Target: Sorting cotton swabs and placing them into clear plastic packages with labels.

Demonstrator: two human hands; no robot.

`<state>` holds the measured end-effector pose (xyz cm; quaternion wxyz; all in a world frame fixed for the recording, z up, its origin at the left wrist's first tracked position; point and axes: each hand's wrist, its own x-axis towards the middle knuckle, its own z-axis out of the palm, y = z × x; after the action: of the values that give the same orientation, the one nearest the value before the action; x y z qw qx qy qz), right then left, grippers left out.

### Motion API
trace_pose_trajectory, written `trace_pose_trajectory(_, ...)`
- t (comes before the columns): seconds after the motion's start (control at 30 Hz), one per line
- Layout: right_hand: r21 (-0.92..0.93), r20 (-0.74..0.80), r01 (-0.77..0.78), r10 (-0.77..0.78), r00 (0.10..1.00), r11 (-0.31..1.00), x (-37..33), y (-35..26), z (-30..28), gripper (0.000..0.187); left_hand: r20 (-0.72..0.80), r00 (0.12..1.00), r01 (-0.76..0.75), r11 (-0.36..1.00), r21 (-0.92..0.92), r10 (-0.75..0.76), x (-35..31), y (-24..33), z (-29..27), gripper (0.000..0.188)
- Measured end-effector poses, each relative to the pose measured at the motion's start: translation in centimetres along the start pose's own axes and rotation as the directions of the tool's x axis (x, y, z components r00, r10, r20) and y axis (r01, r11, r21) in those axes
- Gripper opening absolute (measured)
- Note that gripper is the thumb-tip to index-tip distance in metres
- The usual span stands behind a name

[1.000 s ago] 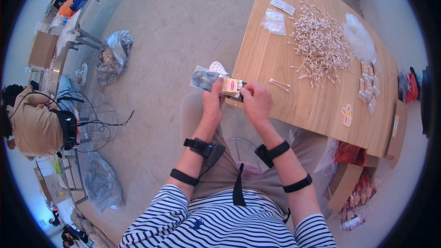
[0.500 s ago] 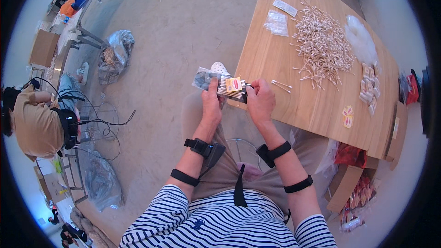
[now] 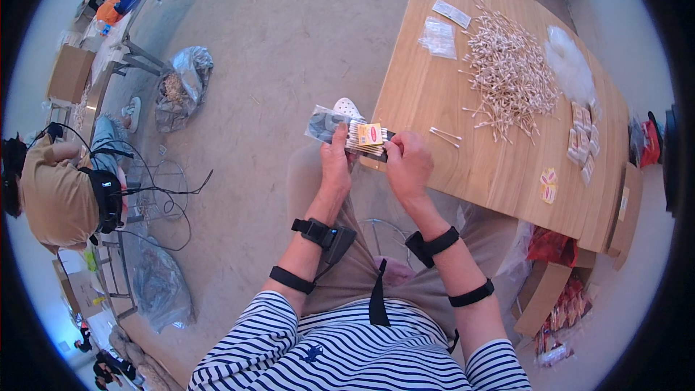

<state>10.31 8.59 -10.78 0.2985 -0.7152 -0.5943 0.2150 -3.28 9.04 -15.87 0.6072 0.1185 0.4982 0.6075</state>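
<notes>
Left hand (image 3: 335, 163): grip closed on a bundle of white-tipped cotton swabs (image 3: 355, 135), thumb on top, holding it over the gap beside the near left corner of the pale wood-grain table (image 3: 420, 101). Yellow-and-red printed card (image 3: 371, 134) lies on top of the bundle. Clear flat plastic sleeve (image 3: 318, 123) sticks out past the left thumb; can't tell if the swabs are inside it.

Right hand (image 3: 409, 166): fingers curled together at the bundle's right end, by a dark flat piece (image 3: 389, 135). Can't tell whether they pinch the piece, a swab or nothing.

Why, my read: left clamps so the swabs stay together and the card stays face up, leaving right free for the end. Loose heap of cotton swabs (image 3: 507, 72), stack of clear plastic sleeves (image 3: 438, 36) and spare yellow cards (image 3: 549, 185) look spread apart on the table for easy picking. Off-white packed bundles (image 3: 579, 137) sit grouped at the far right edge, probably out of the way.

Vs half a second ago: right hand slightly lower, its fingertips down from the bundle's upper right corner. Left hold unchanged, heap unchanged.
</notes>
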Motion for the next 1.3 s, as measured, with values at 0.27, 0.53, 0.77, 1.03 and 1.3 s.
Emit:
trace_pose_trajectory(0.27, 0.015, -0.023, 0.132, -0.132, 0.991, 0.991, 0.2, -0.1, 0.6, 0.007, -0.006, 1.000, -0.006, 1.000, -0.015, 0.006, 0.0, -0.1, 0.3, 0.026)
trace_pose_trajectory(0.53, 0.074, 0.018, 0.091, -0.093, 0.996, 0.993, 0.0, 0.2, 0.9, 0.007, -0.043, 0.999, 0.011, 1.000, -0.009, -0.011, -0.2, -0.1, 0.7, 0.026)
trace_pose_trajectory(0.77, 0.033, 0.015, 0.244, -0.245, 0.969, 0.969, -0.7, -0.6, 1.1, 0.008, -0.005, 1.000, 0.006, 1.000, 0.003, -0.006, 0.1, -0.2, 0.0, 0.026)
trace_pose_trajectory(1.03, 0.037, 0.063, 0.108, -0.110, 0.992, 0.993, -0.3, -0.2, 0.6, 0.008, 0.039, 0.999, -0.009, 1.000, 0.019, 0.008, -0.2, 0.4, 0.1, 0.027)
trace_pose_trajectory(1.3, 0.051, 0.040, 0.215, -0.217, 0.975, 0.975, -1.1, -0.4, 1.2, 0.006, -0.009, 1.000, -0.016, 1.000, 0.016, 0.016, -0.3, 0.0, 0.5, 0.026)
